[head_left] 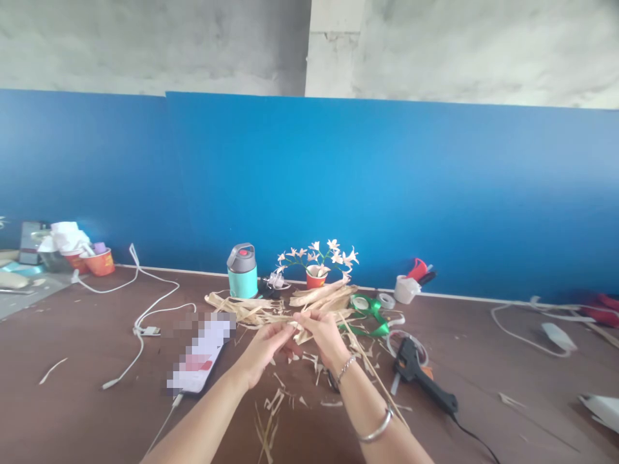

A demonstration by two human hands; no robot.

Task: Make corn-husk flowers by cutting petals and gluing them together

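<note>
Over the middle of the brown table, my left hand (267,348) and my right hand (325,334) meet with fingertips pinched together. Between them is a small pale piece of dried husk (300,332), its shape partly hidden by the fingers. Just beyond lie heaps of dried husk strips (323,296), and small cut scraps (275,403) are scattered below the hands. A red cup (316,280) behind the heaps carries pale husk flowers (333,245) on green stems. A long thin stalk (374,370) runs beside my right forearm.
A phone (200,357) with a charging cable lies left of my arm. Right of my hands are a black glue gun (423,374), green ribbon (372,316) and tape rolls (386,300). A teal flask (242,274) and white cup (406,289) stand near the blue partition (300,167).
</note>
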